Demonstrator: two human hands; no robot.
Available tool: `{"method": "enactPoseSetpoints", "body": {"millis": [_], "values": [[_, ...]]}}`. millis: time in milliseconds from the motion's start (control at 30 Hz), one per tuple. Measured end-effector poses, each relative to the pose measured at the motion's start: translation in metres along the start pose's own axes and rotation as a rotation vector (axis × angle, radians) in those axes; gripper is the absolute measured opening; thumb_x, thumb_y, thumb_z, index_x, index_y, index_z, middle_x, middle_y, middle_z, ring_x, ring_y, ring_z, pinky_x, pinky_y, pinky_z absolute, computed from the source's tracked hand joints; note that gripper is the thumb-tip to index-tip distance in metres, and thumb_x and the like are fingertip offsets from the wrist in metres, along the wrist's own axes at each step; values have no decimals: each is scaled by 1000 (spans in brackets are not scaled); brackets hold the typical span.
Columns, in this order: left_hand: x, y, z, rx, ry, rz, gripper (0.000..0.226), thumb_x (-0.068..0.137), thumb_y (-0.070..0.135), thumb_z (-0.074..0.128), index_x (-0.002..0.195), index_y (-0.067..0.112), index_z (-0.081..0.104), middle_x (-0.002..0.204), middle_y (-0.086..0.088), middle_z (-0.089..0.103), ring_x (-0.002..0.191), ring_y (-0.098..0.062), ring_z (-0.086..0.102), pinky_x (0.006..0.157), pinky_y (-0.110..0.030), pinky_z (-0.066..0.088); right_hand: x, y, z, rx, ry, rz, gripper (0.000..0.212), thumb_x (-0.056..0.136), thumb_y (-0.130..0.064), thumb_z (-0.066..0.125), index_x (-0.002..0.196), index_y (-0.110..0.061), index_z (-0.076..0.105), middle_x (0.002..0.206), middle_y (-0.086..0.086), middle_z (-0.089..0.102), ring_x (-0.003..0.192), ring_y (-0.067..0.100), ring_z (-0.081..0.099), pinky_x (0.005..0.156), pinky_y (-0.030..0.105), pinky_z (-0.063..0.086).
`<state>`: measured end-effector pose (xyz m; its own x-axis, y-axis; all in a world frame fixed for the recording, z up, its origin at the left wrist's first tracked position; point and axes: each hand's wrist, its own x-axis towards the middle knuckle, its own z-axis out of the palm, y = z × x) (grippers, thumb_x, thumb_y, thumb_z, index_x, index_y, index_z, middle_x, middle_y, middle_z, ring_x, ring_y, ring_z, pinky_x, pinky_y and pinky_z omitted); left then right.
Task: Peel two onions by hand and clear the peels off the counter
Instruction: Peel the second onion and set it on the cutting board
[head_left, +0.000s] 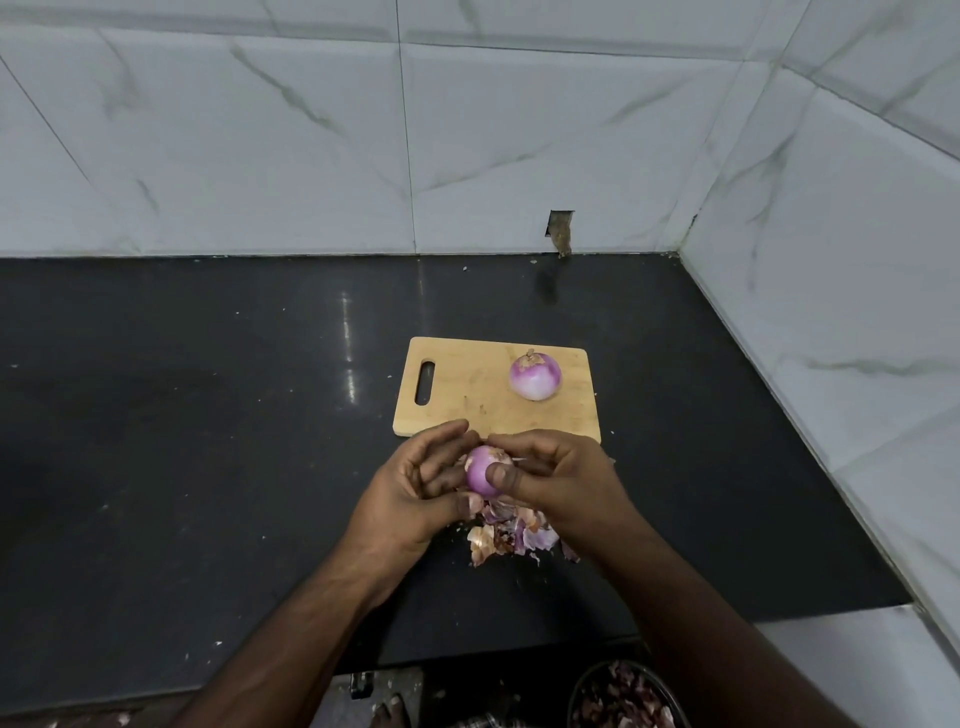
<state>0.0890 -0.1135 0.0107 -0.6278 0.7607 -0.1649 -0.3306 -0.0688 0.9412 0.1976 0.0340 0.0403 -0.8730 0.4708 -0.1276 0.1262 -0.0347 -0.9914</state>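
Observation:
A purple onion (480, 474) is held just above the black counter (208, 415), in front of the wooden cutting board (467, 384). My left hand (421, 488) cups it from the left with curled fingers. My right hand (556, 480) grips it from the right, thumb pressed on its front. A second onion (535, 375), peeled and pale purple, sits on the board's right half. A heap of loose peels (511, 532) lies on the counter right under my hands.
Marble-look tiled walls close the counter at the back and right. Below the counter's front edge, a bowl or bin (623, 696) holds onion peels. A foot (392, 714) shows on the floor. Small peel flecks dot the counter.

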Motion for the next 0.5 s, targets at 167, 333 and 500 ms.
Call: {"method": "enactPoseSetpoints", "body": {"millis": [167,333,500], "values": [[-1,2,1,-1,-91,-32,60,74,-3,72,131,8,59,118,-15,72,110,-31,69,92,-43,58,-2,2,2,145,64,-58,34,72,13,77,103,-1,74,103,7,77,97,22,74,79,29,59],[1,6,6,79,-20,80,59,70,0,74,127,5,62,112,-12,75,103,-28,72,82,-34,61,-1,-2,8,206,141,-75,28,76,17,71,93,-4,75,98,9,77,94,21,74,76,27,59],[1,4,8,131,15,122,59,70,3,75,127,5,62,112,-12,75,102,-29,73,85,-37,61,2,-6,12,141,200,-82,20,83,10,68,87,-6,77,89,11,77,90,25,74,80,35,61]]}}
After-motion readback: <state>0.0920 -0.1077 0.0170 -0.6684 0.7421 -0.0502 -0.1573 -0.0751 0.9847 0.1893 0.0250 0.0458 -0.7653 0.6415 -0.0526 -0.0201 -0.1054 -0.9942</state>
